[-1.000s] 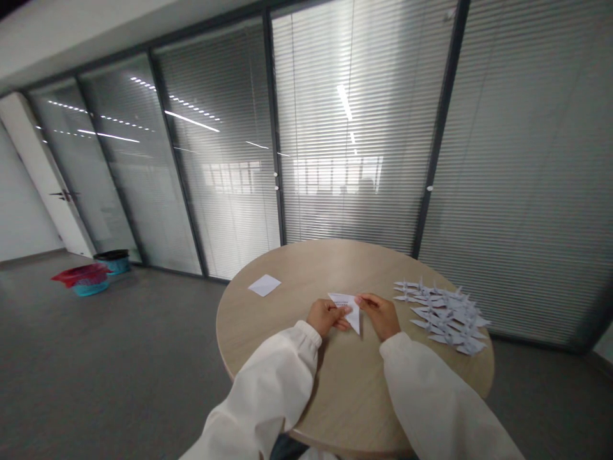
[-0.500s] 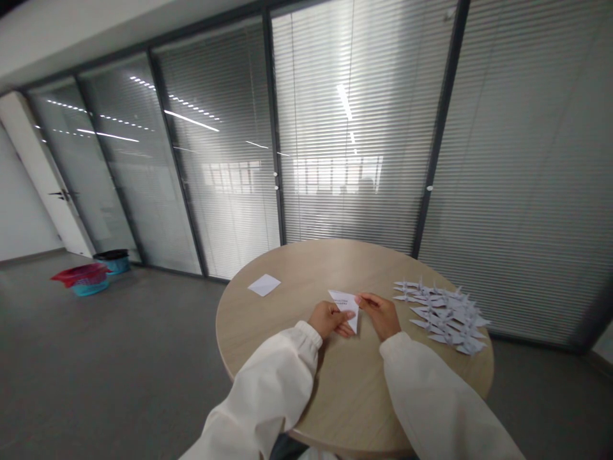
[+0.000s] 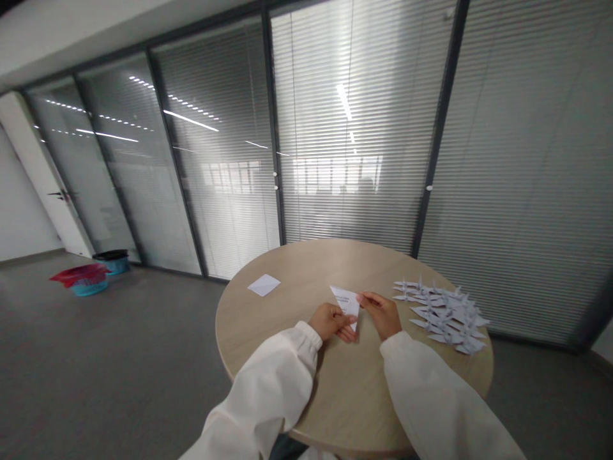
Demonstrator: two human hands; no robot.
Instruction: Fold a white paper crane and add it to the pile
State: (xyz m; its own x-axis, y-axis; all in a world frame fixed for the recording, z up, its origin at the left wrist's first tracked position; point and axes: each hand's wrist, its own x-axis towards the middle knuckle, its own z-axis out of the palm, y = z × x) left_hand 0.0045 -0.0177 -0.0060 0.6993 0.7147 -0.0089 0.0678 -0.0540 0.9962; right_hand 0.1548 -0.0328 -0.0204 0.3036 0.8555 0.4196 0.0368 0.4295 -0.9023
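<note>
A white sheet folded into a triangle (image 3: pixel 347 300) sits between both hands, just above the round wooden table (image 3: pixel 297 268). My left hand (image 3: pixel 330 321) pinches its lower left edge near the bottom tip. My right hand (image 3: pixel 383 314) grips its right corner with closed fingers. Both arms wear loose white sleeves. Faint printed text shows on the triangle's upper part.
Several folded white paper cranes (image 3: pixel 443 313) lie in a cluster at the table's right. A flat white square sheet (image 3: pixel 264 285) lies at the table's left. Glass walls with blinds stand behind. Blue bins with a red bag (image 3: pixel 89 278) sit on the floor far left.
My left hand has slid along the triangle's lower edge towards its bottom tip, and the paper has tilted up slightly. My right hand has barely moved.
</note>
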